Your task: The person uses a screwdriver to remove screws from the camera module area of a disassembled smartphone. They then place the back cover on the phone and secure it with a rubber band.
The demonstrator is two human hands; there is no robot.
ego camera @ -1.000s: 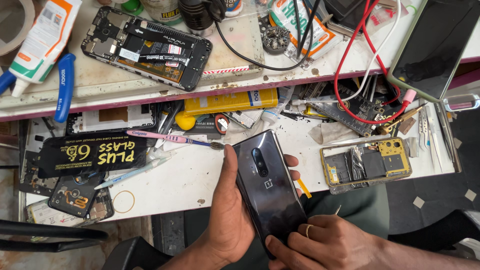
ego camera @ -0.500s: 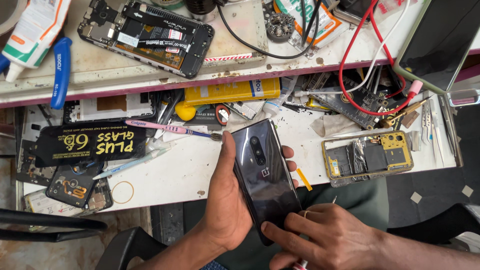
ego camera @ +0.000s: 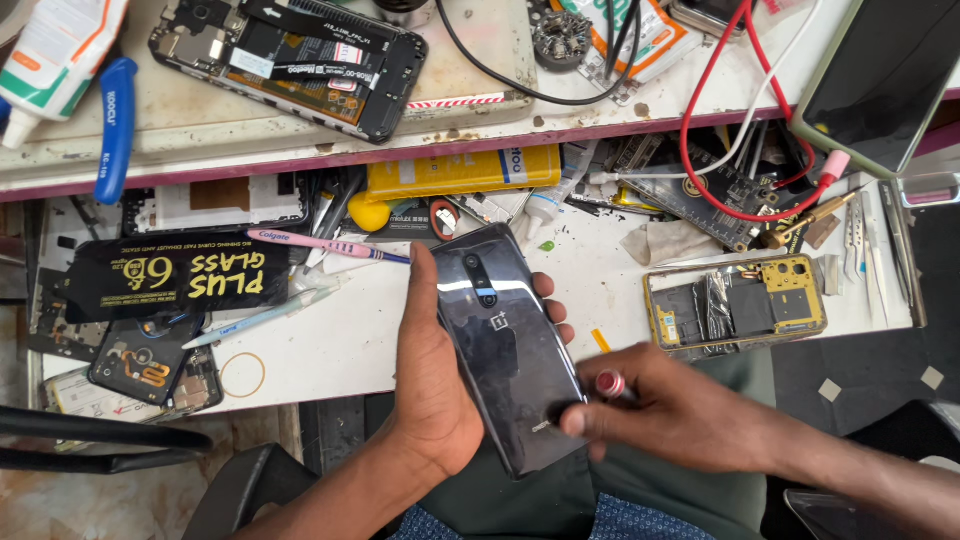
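Over the cluttered repair bench (ego camera: 330, 350), the left hand (ego camera: 430, 390) is cradling a dark glass-backed smartphone (ego camera: 510, 350), fingers wrapped around its edges, while the right hand (ego camera: 680, 410), loosely curled, is pressing a fingertip at its lower corner; steady, even pressure there seems wise.

A white, stained tabletop (ego camera: 340, 340) stood under a raised shelf (ego camera: 250, 135) with a dark red edge, both evenly lit. Below lay a worn, speckled floor (ego camera: 90, 500), crossed by a black chair frame (ego camera: 100, 448).
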